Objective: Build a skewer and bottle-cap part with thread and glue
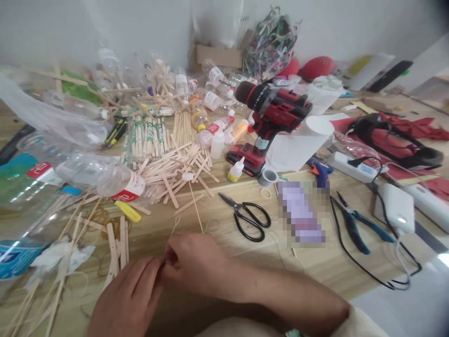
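Left hand (128,295), right hand (198,264): touching; can't tell grips
Beyond scissors (239,207): drill (277,111), wooden sticks (163,172)
Tabletop (252,261): wood-grained
Wall (147,23): pale

No writing reads clearly, even on bottle labels (130,189).

A wooden table (154,234) bears 1 red drill (280,112), upright, with 1 small bottle (235,171) beside its base. Nearer lie black scissors (238,207) and 1 thin stick (197,208); flat sticks (175,164) spread left of the drill, blue-handled pliers (351,228) rest right.
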Motion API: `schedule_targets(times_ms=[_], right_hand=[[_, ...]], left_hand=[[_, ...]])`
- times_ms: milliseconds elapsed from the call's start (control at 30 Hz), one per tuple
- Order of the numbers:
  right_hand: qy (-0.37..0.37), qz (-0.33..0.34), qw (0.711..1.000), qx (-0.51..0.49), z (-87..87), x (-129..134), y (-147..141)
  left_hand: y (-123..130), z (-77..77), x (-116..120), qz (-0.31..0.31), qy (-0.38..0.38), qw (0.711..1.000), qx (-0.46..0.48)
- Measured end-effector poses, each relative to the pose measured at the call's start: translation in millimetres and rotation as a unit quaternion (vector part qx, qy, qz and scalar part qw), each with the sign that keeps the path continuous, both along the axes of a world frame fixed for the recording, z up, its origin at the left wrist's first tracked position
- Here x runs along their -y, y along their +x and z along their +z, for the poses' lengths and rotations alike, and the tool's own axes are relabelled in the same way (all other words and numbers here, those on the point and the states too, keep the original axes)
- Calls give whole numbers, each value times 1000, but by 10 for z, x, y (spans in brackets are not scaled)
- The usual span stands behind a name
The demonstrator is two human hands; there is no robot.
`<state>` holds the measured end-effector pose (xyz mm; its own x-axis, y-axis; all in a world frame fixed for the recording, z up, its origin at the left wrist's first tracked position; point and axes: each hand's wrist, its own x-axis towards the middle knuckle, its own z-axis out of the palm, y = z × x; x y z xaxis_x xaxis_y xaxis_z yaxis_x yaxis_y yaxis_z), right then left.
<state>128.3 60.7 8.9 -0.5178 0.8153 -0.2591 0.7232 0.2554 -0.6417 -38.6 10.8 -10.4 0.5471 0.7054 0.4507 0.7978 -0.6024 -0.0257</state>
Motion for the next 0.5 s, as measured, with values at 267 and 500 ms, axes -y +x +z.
schedule_targets(times_ms=[267, 500], right_hand=[[23, -22, 998, -56, -28, -26, 30], [-3, -47, 993, -108, 26, -98, 39]], left_hand=[[1, 27, -31, 117, -149, 965, 180], [20, 126, -49, 252, -300, 866, 311]])
